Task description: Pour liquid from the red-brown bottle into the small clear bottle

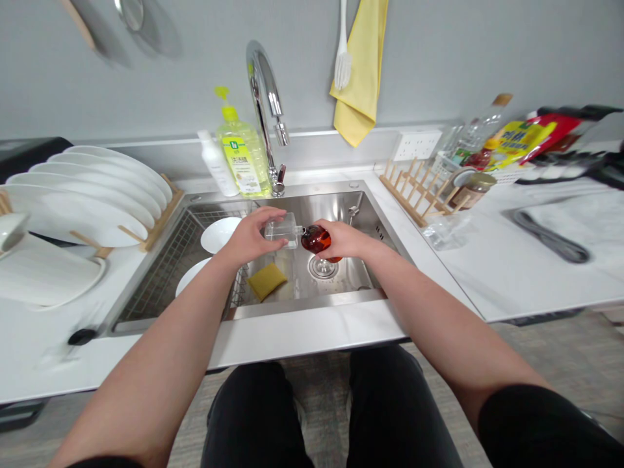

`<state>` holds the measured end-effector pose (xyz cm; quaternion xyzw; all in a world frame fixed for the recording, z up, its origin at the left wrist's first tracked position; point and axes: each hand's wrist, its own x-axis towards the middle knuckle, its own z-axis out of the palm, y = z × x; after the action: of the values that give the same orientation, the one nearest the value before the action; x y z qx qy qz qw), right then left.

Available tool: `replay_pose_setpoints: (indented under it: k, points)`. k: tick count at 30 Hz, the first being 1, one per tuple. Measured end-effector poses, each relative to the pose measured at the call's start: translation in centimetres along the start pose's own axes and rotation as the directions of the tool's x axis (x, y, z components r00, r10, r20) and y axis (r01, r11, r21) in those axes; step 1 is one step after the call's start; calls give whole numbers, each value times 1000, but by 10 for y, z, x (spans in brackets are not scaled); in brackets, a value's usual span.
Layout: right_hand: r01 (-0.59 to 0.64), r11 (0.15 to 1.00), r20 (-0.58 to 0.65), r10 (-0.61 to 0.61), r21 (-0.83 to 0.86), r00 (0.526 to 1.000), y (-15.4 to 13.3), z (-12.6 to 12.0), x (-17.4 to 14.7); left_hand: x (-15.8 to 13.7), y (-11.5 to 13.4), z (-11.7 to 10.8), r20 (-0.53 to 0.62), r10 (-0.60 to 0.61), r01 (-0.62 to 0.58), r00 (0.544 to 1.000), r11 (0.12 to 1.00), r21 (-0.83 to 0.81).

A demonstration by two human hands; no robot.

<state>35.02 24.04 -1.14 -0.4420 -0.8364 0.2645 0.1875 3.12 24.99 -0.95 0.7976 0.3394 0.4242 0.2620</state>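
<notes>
Over the sink basin, my left hand [256,234] grips a clear glass bottle [285,229] lying on its side, its neck pointing right. My right hand [344,239] is wrapped round a dark red-brown bottle [316,239], tilted with its end close to the clear bottle's mouth. Whether the two touch I cannot tell. Below them in the steel sink [302,283] lies a yellow sponge [266,281]. To the right of the sponge is the round drain [324,266]. White dishes [221,234] sit in the wire rack on the left side of the sink.
Behind the sink stand the faucet [263,97], a yellow-green dish soap bottle [244,153] and a white bottle [217,166]. White plates [97,188] fill a wooden rack at left. At right are a wooden rack [419,192], a jar [472,190] and a grey-edged cloth [550,234].
</notes>
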Motion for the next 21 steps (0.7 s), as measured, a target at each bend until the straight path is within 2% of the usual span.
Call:
replay_pose_setpoints:
  k: [21]
  points:
    - [-27, 999, 33, 28, -20, 999, -1, 0, 0, 1, 11, -2, 12, 35, -36, 999, 988, 152]
